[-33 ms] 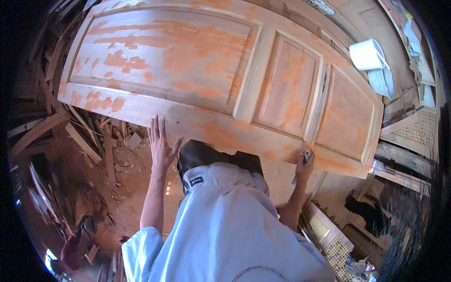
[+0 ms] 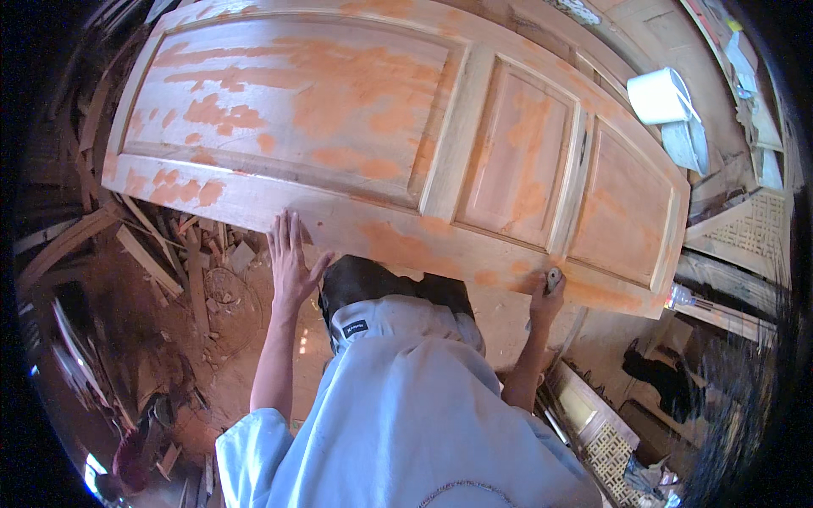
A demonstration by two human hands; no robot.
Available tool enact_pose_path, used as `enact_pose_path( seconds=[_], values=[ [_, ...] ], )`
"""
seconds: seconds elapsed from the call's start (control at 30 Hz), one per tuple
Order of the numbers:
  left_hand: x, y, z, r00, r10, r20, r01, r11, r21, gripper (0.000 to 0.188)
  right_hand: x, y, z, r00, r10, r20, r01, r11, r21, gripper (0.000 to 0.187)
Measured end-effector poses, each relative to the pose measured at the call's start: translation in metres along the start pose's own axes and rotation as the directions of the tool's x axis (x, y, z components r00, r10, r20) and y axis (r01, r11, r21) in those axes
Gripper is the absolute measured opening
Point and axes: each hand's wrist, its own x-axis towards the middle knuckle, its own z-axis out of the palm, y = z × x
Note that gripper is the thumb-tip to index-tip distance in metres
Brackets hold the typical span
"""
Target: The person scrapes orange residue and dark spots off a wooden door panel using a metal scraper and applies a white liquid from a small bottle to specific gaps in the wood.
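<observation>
Wooden panel door (image 2: 444, 140): big and stiff

It lies before the person and looks heavy; best gripped by its edges. The left hand (image 2: 290, 261) rests spread at the near edge; the right hand (image 2: 546, 298) curls round a small grey tool (image 2: 554, 277).

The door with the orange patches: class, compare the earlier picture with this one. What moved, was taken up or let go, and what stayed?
Nothing was visibly taken up or let go; only the whole view shifts very slightly. The left hand stays spread at the near edge of the door, and the right hand still grips a small grey thing. The orange patches look unchanged.
</observation>
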Motion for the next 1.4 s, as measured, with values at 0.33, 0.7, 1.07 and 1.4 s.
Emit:
enact_pose_path(
  seconds=[0.33, 0.7, 1.07, 1.4],
  values=[
    [-0.006, -0.021, 0.022, 0.99, -0.066, 0.128, 0.038, 0.976, 0.215, 0.104, 0.014, -0.012, 0.008, 0.991, 0.036, 0.13, -0.005, 0.973, -0.233, 0.046],
    [-0.003, -0.015, 0.019, 0.989, -0.052, 0.141, 0.013, 0.964, 0.265, 0.105, 0.029, -0.016, -0.005, 0.95, 0.141, 0.279, -0.049, 0.949, -0.313, 0.053],
    [0.0, -0.014, 0.021, 0.984, -0.049, 0.169, -0.012, 0.941, 0.339, 0.105, 0.03, 0.0, -0.004, 0.938, 0.186, 0.293, -0.093, 0.948, -0.305, 0.061],
    [0.0, -0.002, 0.008, 0.964, -0.144, 0.222, 0.066, 0.944, 0.322, 0.105, 0.019, 0.014, 0.005, 0.973, 0.034, 0.228, 0.03, 0.961, -0.274, 0.056]
  ],
)
